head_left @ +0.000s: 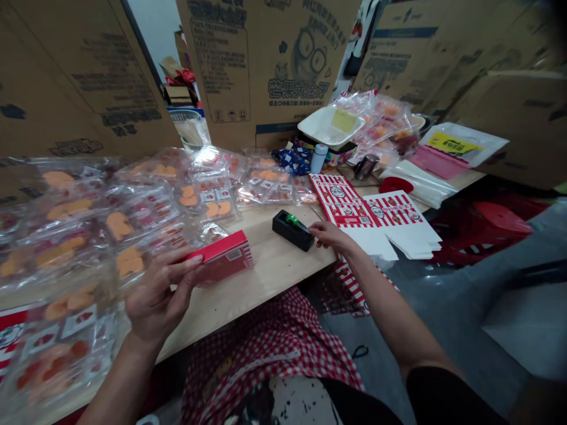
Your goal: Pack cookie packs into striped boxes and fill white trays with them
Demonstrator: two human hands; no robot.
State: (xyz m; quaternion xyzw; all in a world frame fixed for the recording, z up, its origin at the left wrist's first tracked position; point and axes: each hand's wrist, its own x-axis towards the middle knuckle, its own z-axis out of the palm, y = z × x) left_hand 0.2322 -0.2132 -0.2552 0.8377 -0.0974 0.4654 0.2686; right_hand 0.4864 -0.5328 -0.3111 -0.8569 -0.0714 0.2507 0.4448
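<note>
Cardboard cartons [261, 65] behind desk [270, 265]; red box [224, 257] in L hand [155, 289]

Hands apart. L hand grips box by its edges, thumb-side fingers along long side, over sealed snack packs [80, 254]. R hand [330, 235] open, just beside black tape dispenser [290, 229]; striped flat box blanks [376, 215] just past.

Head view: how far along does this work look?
Early, it seems. Done: one red carton is folded up. In hand: the left hand holds it, and the right hand touches a black tape dispenser. Left: flat striped cartons lie stacked, and many sealed clear packets lie loose on the wooden table.
</note>
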